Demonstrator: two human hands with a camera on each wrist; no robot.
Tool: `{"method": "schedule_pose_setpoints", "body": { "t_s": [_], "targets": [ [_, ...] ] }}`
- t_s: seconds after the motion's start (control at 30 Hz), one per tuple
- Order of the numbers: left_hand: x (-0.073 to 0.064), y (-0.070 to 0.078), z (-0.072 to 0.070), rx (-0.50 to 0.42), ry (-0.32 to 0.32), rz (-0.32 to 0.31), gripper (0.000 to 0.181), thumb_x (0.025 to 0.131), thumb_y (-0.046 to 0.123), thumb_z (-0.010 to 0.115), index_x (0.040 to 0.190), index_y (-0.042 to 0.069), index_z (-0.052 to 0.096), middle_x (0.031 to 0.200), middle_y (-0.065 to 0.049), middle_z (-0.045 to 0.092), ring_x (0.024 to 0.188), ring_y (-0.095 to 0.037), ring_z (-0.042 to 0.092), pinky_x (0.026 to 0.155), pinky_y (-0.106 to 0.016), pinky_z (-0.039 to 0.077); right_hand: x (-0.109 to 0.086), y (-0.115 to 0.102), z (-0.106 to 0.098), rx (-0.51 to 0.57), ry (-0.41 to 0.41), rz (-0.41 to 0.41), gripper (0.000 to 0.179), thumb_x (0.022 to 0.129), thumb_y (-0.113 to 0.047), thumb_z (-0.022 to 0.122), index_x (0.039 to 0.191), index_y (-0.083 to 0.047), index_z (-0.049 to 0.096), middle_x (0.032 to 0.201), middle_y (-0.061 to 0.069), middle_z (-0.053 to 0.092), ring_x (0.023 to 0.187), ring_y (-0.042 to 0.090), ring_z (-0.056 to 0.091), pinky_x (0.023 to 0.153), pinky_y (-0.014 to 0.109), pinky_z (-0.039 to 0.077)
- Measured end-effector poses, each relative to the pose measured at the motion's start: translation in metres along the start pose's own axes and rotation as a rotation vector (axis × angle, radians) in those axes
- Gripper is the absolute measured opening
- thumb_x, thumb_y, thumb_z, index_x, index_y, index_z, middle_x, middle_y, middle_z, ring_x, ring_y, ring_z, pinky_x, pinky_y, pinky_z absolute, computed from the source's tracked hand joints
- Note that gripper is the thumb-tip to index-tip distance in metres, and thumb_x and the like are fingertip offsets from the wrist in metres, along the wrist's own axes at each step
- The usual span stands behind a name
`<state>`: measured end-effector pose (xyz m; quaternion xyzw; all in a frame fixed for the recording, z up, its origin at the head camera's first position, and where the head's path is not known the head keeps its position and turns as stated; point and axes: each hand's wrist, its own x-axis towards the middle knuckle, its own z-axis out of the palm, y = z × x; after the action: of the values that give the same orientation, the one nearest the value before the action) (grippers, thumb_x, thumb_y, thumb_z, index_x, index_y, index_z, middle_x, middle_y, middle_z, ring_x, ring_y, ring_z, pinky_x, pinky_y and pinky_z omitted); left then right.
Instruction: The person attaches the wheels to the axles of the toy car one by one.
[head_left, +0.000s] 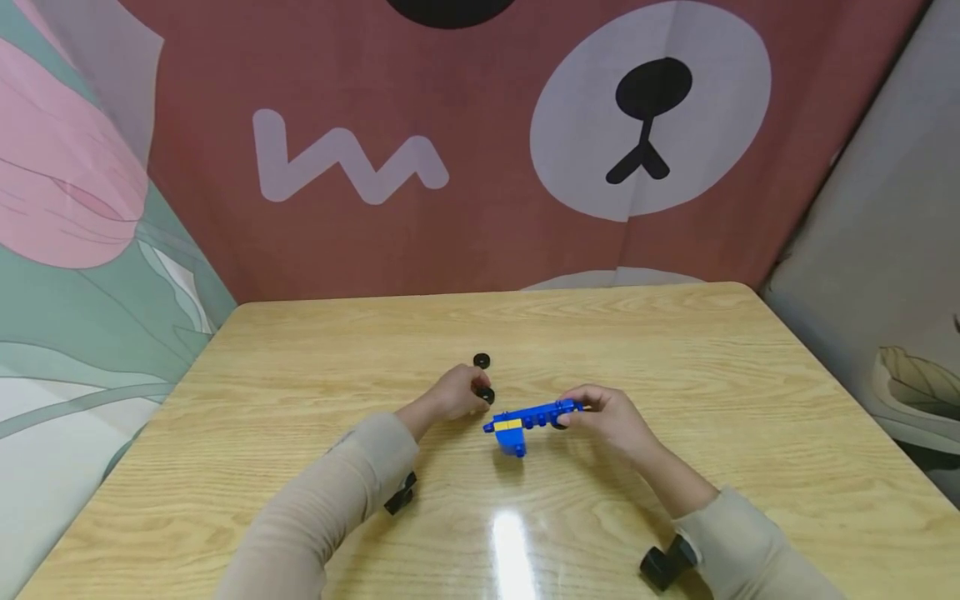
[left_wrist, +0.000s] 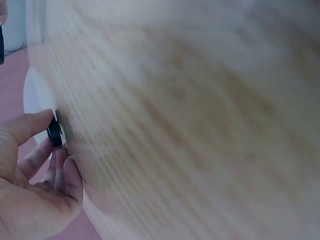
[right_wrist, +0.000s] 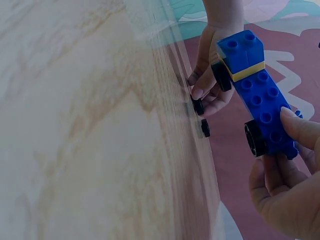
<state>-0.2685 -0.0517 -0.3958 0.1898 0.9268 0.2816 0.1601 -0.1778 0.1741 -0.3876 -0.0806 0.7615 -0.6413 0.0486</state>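
Observation:
My left hand (head_left: 456, 392) pinches a small black toy wheel (head_left: 487, 396) between thumb and fingers, low over the wooden table. In the left wrist view the same wheel (left_wrist: 55, 132) is right at the tabletop. A second loose wheel (head_left: 482, 360) lies just beyond that hand. To the right, my right hand (head_left: 611, 417) grips one end of a blue toy brick car (head_left: 536, 415), raised above the table. The right wrist view shows its studded base (right_wrist: 257, 100), a yellow layer under the blue bricks at the far end, and two black wheels along one side.
The wooden table (head_left: 315, 350) spans the front, its far edge against a red cloth (head_left: 480, 242) with a bear print. Black wrist-worn devices sit by the left sleeve (head_left: 300, 521) and the right sleeve (head_left: 742, 542).

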Motion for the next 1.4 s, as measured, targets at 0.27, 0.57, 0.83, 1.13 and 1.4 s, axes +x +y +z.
{"method": "schedule_pose_setpoints", "body": {
  "t_s": [0.27,0.57,0.83,1.13,1.4],
  "targets": [
    [-0.009,-0.002,-0.006,-0.022,0.027,0.017,0.027,0.074,0.011,0.068,0.098,0.006,0.056,0.091,-0.004,0.054,0.083,-0.017,0.049,0.073,-0.030,0.042,0.000,-0.002,0.002,0.002,0.023,0.010,0.032,0.073,-0.007,0.068,0.098,0.010,0.057,0.086,0.008,0.060,0.076,0.012,0.054,0.068,0.026,0.048],
    [-0.024,0.008,-0.016,-0.168,0.083,0.100,0.028,0.078,0.005,0.063,0.105,0.004,0.054,0.097,-0.008,0.055,0.090,-0.021,0.053,0.070,-0.030,0.046,0.001,-0.001,0.006,0.016,0.000,-0.021,0.028,0.075,-0.006,0.065,0.098,0.008,0.058,0.100,0.017,0.056,0.080,0.014,0.056,0.073,0.033,0.048],
    [-0.038,0.018,-0.023,-0.176,0.149,0.212,0.030,0.076,0.004,0.064,0.104,0.001,0.054,0.097,-0.008,0.053,0.085,-0.019,0.054,0.069,-0.025,0.047,-0.002,-0.006,0.010,0.033,0.012,-0.033,0.029,0.077,-0.006,0.064,0.100,0.009,0.056,0.095,0.012,0.058,0.080,0.011,0.057,0.074,0.032,0.048],
    [-0.051,0.037,-0.027,-0.193,0.130,0.264,0.031,0.079,0.008,0.062,0.108,0.003,0.054,0.099,-0.006,0.051,0.085,-0.016,0.054,0.069,-0.023,0.046,0.012,0.031,0.007,0.130,-0.023,-0.142,0.042,0.072,-0.029,0.069,0.099,0.001,0.058,0.090,0.012,0.059,0.079,0.023,0.060,0.069,0.038,0.049],
    [-0.056,0.050,-0.022,-0.244,0.123,0.336,0.030,0.078,0.008,0.064,0.106,0.003,0.055,0.101,-0.007,0.051,0.085,-0.016,0.054,0.074,-0.022,0.045,0.014,0.044,0.004,0.200,-0.035,-0.159,0.035,0.075,-0.024,0.067,0.100,-0.001,0.059,0.090,0.012,0.059,0.081,0.022,0.060,0.071,0.035,0.049]
  ]
}}
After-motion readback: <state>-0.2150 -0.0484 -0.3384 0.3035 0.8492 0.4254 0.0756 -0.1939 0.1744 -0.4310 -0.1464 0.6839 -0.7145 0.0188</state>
